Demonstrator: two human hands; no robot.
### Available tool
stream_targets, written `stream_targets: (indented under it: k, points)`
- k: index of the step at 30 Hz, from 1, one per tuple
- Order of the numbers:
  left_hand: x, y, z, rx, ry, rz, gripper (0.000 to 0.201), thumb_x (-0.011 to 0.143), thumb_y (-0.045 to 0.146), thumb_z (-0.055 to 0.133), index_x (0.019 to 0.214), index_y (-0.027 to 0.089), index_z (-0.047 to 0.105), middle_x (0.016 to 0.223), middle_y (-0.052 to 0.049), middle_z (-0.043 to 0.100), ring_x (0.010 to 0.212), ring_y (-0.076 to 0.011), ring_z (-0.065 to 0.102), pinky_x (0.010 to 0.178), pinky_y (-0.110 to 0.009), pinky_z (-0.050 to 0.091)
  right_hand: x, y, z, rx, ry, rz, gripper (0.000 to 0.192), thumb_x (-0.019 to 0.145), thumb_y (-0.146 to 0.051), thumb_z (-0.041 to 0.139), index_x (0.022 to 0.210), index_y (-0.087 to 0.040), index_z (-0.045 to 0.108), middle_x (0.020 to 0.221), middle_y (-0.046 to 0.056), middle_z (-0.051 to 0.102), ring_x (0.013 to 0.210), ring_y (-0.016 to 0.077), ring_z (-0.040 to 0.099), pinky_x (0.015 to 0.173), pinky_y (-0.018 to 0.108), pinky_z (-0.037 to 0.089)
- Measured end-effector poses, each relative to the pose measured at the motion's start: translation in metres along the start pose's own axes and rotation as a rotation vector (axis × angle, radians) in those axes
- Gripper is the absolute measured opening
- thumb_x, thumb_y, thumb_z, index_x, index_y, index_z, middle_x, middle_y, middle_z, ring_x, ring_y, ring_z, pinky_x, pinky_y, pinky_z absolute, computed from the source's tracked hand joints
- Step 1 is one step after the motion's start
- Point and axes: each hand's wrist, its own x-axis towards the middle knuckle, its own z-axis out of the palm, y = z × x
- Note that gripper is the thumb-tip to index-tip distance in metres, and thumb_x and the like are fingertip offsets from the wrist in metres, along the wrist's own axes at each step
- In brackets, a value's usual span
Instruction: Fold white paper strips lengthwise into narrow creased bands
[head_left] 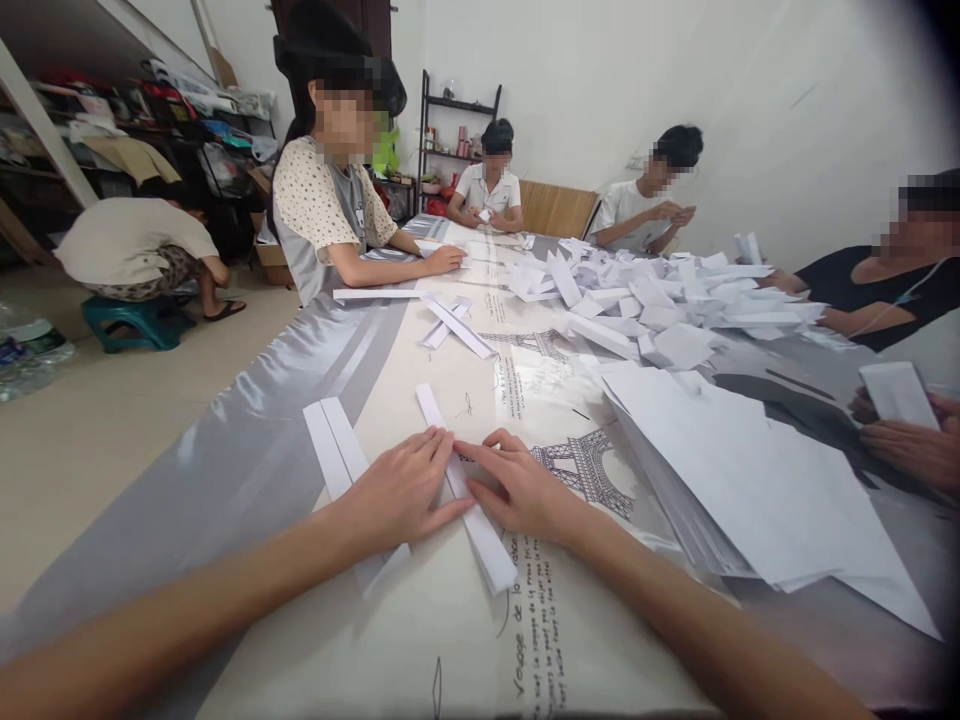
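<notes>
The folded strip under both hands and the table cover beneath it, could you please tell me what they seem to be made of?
Folded strip: white paper, matte, with crisp creased edges. Table cover: probably satin-like fabric or thin plastic, glossy, with bright sheen and soft wrinkles.

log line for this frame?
left hand: flat on folded paper strip | right hand: pressing same strip | paper stack: beside right

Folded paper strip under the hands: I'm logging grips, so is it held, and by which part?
Not gripped: left hand and right hand press flat on the middle of the folded paper strip.
</notes>
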Motion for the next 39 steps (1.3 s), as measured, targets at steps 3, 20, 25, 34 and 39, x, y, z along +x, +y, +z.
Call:
stream_targets:
  k: [3,20,25,34,39]
  points:
    - [-0.002,0.002,0.001,-0.013,-0.045,-0.014,0.095,0.096,0.078,0.031,0.154,0.002,0.034,0.154,-0.025,0.046,0.144,-0.0376,0.044,0.113,-0.048,0.042,0.0,0.0,0.001,-0.011,0.004,0.017,0.055,0.098,-0.018,0.052,0.153,-0.017,0.043,0.083,0.006,0.07,0.102,0.0295,0.053,0.096,0.05,0.048]
    - [-0.006,0.014,-0.002,-0.114,-0.205,-0.039,0.123,0.083,0.091,0.035,0.162,0.001,0.003,0.166,-0.027,0.009,0.155,-0.0411,0.011,0.125,-0.053,0.021,0.0,0.0,0.002,-0.049,0.011,0.019,0.046,0.101,-0.023,0.054,0.146,-0.017,0.048,0.087,0.008,0.071,0.111,0.0309,0.052,0.097,0.051,0.048]
    - [-0.006,0.013,-0.008,-0.163,-0.315,-0.075,0.125,0.083,0.092,0.035,0.162,0.001,-0.001,0.167,-0.026,-0.001,0.155,-0.0418,0.003,0.126,-0.054,0.015,0.001,0.0,0.001,-0.045,0.003,0.022,0.046,0.102,-0.025,0.053,0.147,-0.018,0.047,0.086,0.007,0.071,0.113,0.0306,0.053,0.097,0.05,0.049]
    - [-0.008,0.012,-0.006,-0.161,-0.258,-0.058,0.128,0.082,0.091,0.04,0.162,0.005,-0.012,0.167,-0.026,-0.002,0.155,-0.0421,0.006,0.124,-0.057,0.018,0.002,0.0,-0.001,-0.02,-0.022,0.06,0.051,0.101,-0.026,0.054,0.15,-0.022,0.043,0.099,0.008,0.072,0.112,0.029,0.052,0.097,0.05,0.049]
    - [-0.012,0.02,-0.004,-0.051,-0.165,-0.025,0.117,0.087,0.088,0.037,0.157,-0.004,0.024,0.163,-0.031,0.022,0.153,-0.0439,0.02,0.123,-0.056,0.024,0.002,0.001,-0.002,-0.023,-0.018,0.065,0.049,0.1,-0.027,0.056,0.148,-0.021,0.046,0.099,0.009,0.071,0.115,0.0291,0.052,0.099,0.05,0.049]
